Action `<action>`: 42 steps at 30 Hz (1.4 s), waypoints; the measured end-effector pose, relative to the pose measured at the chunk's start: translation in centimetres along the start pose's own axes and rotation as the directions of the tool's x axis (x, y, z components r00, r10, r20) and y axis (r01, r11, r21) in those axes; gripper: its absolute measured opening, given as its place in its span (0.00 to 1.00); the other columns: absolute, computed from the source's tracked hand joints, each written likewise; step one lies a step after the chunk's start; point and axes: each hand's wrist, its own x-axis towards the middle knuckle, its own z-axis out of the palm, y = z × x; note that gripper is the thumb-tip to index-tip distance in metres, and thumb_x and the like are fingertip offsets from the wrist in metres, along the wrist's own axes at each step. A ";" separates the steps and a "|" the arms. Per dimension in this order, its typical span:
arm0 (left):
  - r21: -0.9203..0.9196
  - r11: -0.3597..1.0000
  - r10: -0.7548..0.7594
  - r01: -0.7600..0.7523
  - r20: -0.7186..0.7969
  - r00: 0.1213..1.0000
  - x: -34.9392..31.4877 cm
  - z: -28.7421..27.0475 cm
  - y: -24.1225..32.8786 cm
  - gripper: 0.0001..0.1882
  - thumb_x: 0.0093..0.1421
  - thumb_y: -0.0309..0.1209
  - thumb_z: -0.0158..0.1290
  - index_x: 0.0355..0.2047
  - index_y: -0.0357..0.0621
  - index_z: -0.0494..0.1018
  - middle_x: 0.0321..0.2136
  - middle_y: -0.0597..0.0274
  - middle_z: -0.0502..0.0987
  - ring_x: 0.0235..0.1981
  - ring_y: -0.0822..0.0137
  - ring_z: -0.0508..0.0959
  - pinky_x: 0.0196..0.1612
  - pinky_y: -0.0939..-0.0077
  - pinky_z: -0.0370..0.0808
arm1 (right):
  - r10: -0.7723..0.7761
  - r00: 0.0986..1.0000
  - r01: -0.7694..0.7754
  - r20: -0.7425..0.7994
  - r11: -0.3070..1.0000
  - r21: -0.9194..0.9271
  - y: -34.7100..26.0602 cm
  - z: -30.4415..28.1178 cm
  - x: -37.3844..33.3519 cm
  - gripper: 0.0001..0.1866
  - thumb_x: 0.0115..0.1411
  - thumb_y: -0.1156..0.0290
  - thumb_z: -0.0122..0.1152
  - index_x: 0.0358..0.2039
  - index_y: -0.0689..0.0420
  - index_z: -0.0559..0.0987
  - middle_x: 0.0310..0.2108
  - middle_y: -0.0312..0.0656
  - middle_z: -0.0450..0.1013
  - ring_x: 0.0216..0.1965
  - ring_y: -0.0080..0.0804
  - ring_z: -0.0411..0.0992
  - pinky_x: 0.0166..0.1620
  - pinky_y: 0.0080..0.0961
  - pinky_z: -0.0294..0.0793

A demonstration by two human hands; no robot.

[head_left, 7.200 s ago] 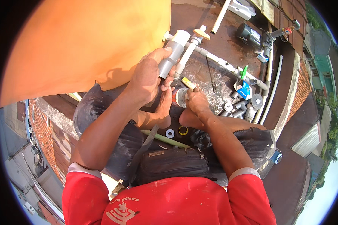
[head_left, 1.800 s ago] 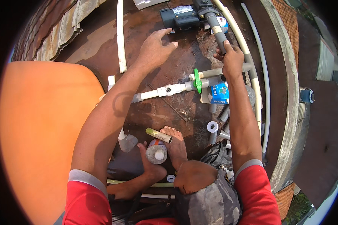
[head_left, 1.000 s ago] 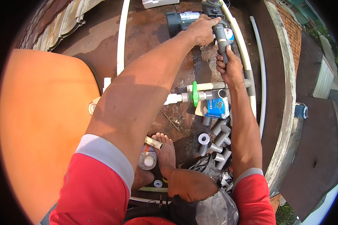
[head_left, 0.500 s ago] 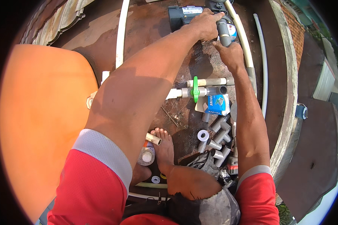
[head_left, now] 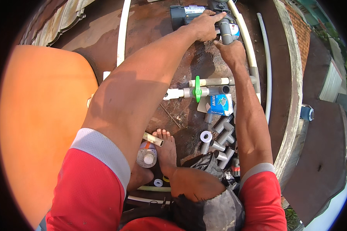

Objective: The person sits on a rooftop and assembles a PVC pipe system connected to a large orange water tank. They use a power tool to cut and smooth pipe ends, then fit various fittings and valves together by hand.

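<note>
At the far end of my reach stands a dark water pump (head_left: 180, 17) with a blue-and-white part at its right. My left hand (head_left: 205, 27) presses onto the pump's body, its index finger stretched to the right. A short grey PVC pipe piece (head_left: 225, 31) rises at the pump's front right, and my right hand (head_left: 234, 53) is closed around its near end. The fingers under the pipe are hidden. Nearer to me lies a grey and white pipe with a green-handled ball valve (head_left: 197, 89), its right elbow open.
Several grey pipe fittings (head_left: 224, 135), a white tape roll (head_left: 206, 136) and a blue box (head_left: 221, 104) lie below the valve. A bottle (head_left: 147, 156) stands beside my foot. A large orange tank (head_left: 46, 127) fills the left. Long pale pipes (head_left: 264, 65) run along the right.
The whole view has shifted slightly, so things sit a little farther left. Both hands keep their places on the pump and the grey pipe piece.
</note>
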 end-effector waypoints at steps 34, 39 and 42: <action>-0.019 1.000 0.011 -0.009 0.081 0.997 0.7 -1.3 0.3 0.57 0.56 0.17 0.57 0.83 0.73 0.52 0.82 0.54 0.54 0.80 0.50 0.61 0.81 0.54 0.64 | -0.006 0.849 -0.399 0.528 0.647 0.649 1.9 -1.4 2.3 0.07 0.57 0.75 0.73 0.32 0.56 0.80 0.23 0.30 0.70 0.19 0.19 0.67 0.19 0.21 0.57; -0.101 0.993 0.077 -0.060 0.175 0.981 -0.9 -2.9 -1.8 0.59 0.53 0.16 0.54 0.84 0.70 0.50 0.83 0.49 0.49 0.80 0.43 0.58 0.82 0.51 0.61 | -0.011 0.876 -0.354 0.483 0.666 0.657 1.3 -0.7 1.6 0.12 0.60 0.65 0.78 0.35 0.55 0.82 0.24 0.29 0.71 0.21 0.17 0.68 0.21 0.20 0.60; -0.114 0.993 0.033 -0.028 0.048 0.998 -5.8 -4.4 -1.1 0.58 0.54 0.18 0.54 0.84 0.71 0.50 0.83 0.47 0.49 0.80 0.40 0.58 0.81 0.50 0.62 | 0.030 0.922 -0.262 0.386 0.782 0.566 1.4 -1.3 1.3 0.17 0.61 0.58 0.80 0.37 0.56 0.83 0.27 0.34 0.76 0.23 0.22 0.73 0.23 0.23 0.69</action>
